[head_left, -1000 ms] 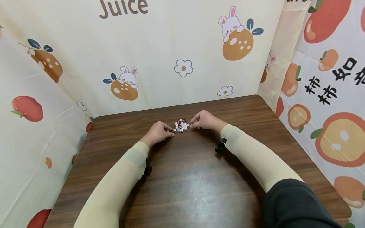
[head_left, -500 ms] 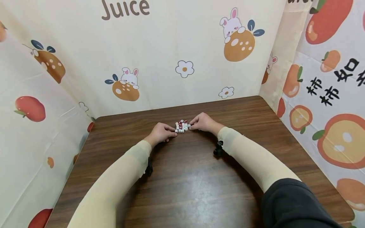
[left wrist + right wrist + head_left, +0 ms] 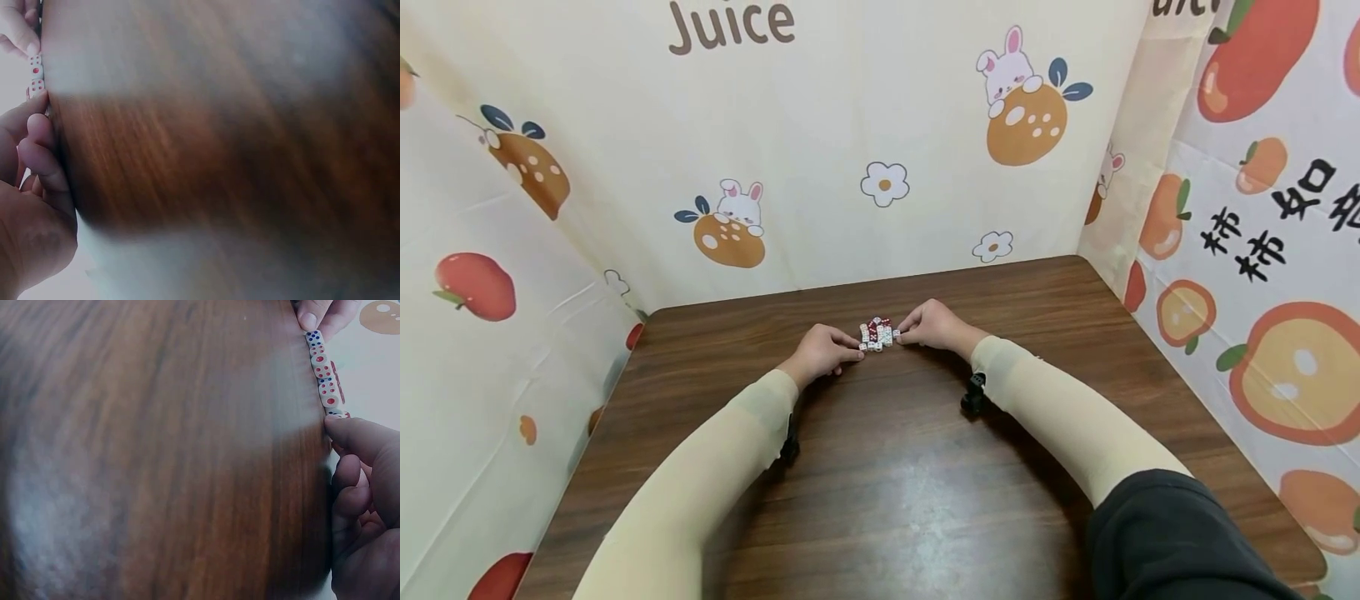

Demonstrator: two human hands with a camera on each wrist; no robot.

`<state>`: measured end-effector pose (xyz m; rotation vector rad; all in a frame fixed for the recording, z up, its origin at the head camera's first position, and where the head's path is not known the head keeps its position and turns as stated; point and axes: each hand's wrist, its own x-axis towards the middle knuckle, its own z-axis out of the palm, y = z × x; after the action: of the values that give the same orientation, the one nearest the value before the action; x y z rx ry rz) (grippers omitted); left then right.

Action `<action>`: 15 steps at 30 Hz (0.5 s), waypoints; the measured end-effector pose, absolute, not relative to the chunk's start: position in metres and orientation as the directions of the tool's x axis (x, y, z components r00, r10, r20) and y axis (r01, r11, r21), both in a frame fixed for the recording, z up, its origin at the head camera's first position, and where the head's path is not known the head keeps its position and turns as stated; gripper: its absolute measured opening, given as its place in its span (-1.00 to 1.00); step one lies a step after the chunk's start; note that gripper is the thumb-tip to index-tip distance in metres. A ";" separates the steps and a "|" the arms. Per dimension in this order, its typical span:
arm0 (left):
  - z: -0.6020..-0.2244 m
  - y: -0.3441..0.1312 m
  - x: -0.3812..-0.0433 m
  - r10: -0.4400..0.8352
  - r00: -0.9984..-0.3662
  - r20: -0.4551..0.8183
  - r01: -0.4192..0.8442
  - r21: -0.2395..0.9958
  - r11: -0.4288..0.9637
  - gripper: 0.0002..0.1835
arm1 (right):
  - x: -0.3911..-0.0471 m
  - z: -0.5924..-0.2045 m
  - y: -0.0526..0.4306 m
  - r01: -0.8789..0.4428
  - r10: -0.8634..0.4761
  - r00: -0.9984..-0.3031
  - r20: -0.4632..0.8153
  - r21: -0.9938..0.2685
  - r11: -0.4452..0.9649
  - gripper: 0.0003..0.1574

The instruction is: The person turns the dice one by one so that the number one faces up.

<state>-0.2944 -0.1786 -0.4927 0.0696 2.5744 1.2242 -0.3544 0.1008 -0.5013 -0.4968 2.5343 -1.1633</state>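
A small cluster of white and red dice (image 3: 876, 335) lies on the brown table, between my two hands. At its left end my left hand (image 3: 820, 350) pinches a white die (image 3: 862, 347) between thumb and forefinger. My right hand (image 3: 938, 325) pinches another white die (image 3: 896, 333) at the right end. The right wrist view shows a row of dice (image 3: 322, 372) with red and blue pips, running from one hand to the other. There, the right thumb partly covers the nearest die (image 3: 338, 414). In the left wrist view, the left fingers hide part of the row (image 3: 36, 70).
The wood-grain table (image 3: 880, 467) stretches towards me from the cluster. A printed cloth backdrop (image 3: 820, 225) stands along its back edge, and more patterned cloth (image 3: 1300, 350) hangs at the right side. A small black device (image 3: 974, 393) sits on the right wrist.
My left hand has moved slightly right, and its fingertips have closed in on the left end die. The right hand has come slightly lower and stays at the right end die.
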 end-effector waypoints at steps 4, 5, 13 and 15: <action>-0.487 -0.181 -0.291 0.169 -0.960 -0.224 -0.064 0.760 0.647 -0.78 | -0.356 -0.502 0.098 -0.191 -0.437 -0.891 -0.127 -0.767 0.612 -0.77; -0.487 -0.181 -0.290 0.169 -0.959 -0.226 -0.064 0.758 0.649 -0.78 | -0.355 -0.502 0.099 -0.190 -0.438 -0.890 -0.128 -0.769 0.611 -0.77; -0.485 -0.180 -0.287 0.160 -0.958 -0.239 -0.075 0.744 0.664 -0.74 | -0.354 -0.501 0.100 -0.205 -0.451 -0.883 -0.130 -0.759 0.619 -0.75; -0.485 -0.179 -0.289 0.156 -0.958 -0.242 -0.079 0.742 0.666 -0.72 | -0.354 -0.500 0.101 -0.213 -0.451 -0.884 -0.124 -0.751 0.625 -0.76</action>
<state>-0.2895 -0.1786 -0.4855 0.0614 2.5975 1.1769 -0.3537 0.1005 -0.5001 -0.5361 2.5495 -1.1206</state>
